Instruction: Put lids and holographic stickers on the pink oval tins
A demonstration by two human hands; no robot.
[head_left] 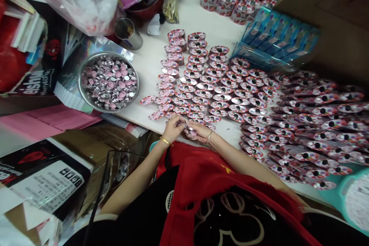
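My left hand [173,127], with a gold bracelet at its wrist, pinches at a small round silver metal disc [186,125] between thumb and fingers. Against it, my right hand [201,131] curls around several similar small metal and pink discs [191,133]. Both hands are close together over the table's front edge. Just beyond them stand rows of small red-and-white printed cartons [198,107] with pointed oval tops. Pink discs sit in the tops of the leftmost cartons [165,107], while many others show a dark round hole.
A steel bowl [137,93] full of silver and pink discs stands at left. Behind it are a metal cup [135,40] and a plastic bag [95,11]. Blue boxes [273,38] stand back right. More cartons [311,130] crowd the right, beside a teal tub [340,190].
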